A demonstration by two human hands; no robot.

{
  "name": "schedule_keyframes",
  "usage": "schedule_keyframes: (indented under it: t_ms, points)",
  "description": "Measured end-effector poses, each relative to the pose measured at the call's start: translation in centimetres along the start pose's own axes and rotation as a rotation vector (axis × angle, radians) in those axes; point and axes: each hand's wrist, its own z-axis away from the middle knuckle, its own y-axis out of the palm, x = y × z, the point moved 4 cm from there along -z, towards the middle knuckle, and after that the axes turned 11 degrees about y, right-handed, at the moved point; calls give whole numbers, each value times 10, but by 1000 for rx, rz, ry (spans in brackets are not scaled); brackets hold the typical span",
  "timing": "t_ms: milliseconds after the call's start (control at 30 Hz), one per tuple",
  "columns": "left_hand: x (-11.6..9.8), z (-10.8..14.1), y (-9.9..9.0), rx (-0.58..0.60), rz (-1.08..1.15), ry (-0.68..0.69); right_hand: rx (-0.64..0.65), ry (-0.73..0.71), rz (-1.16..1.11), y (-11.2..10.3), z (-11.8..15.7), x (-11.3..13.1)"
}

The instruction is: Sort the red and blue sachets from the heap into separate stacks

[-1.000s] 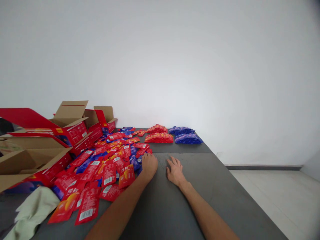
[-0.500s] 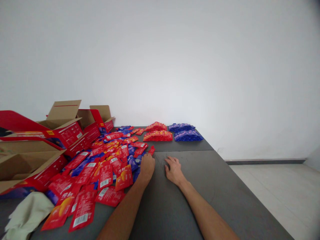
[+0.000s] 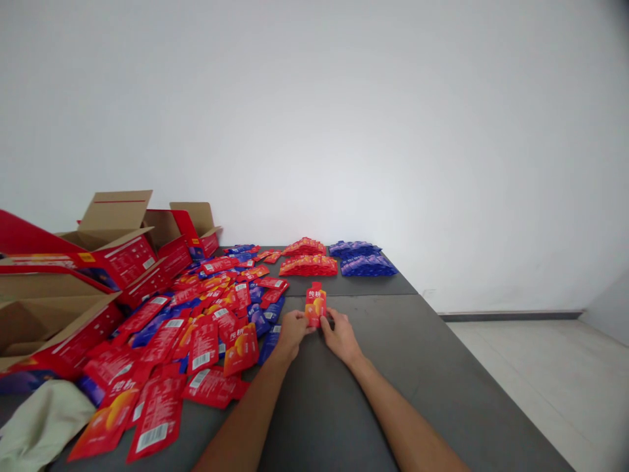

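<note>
A red pouch [image 3: 315,303] with orange fruit on its front stands nearly upright between my hands, spout end up. My left hand [image 3: 293,330] pinches its lower left corner. On the other side my right hand [image 3: 341,334] grips the lower right edge between thumb and fingers. Left of my hands spreads a loose heap of red pouches [image 3: 202,344] and blue pouches [image 3: 257,319], some showing barcodes. Farther back lie two overlapping rows of red pouches [image 3: 308,265], and to their right two rows of blue pouches [image 3: 368,265].
Open red cardboard boxes [image 3: 128,262] line the left side, one open box [image 3: 59,321] being closer. A pale cloth [image 3: 46,419] lies at the near left. The dark table [image 3: 417,387] ends at a slanting right edge, with a white wall [image 3: 373,131] behind.
My left hand has brought a red pouch from the heap's edge to the middle and turned its front toward me. My right hand has closed on its right side.
</note>
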Motion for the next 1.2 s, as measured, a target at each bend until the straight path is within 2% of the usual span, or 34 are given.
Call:
schedule_keyframes:
  t_ms: [133, 333, 467, 600, 700, 800, 967, 1067, 1200]
  points:
    - [7, 3, 6, 53, -144, -55, 14, 70, -71, -1, -3, -8]
    - [6, -3, -6, 56, -456, 15, 62, 60, -73, 7, -3, -12]
    - [6, -7, -12, 51, -537, 10, 81, 3, 10, 15, -2, -9]
    - [3, -10, -18, 17, -529, 8, 89, -16, 88, 23, -1, -5]
    - [-5, -16, -33, -32, -519, 35, 85, -22, 91, 24, 0, -4]
    - [-19, -24, -59, -124, -544, 72, 93, -24, 86, 24, 0, -4]
    - [-40, -29, -99, -279, -574, 51, 114, -55, 140, 24, 2, 0]
    - [-54, -25, -104, -300, -783, 131, 120, -66, 156, 24, 3, 3]
    - [-70, -8, -86, -253, -1252, 275, 120, -89, 158, 22, 5, 6]
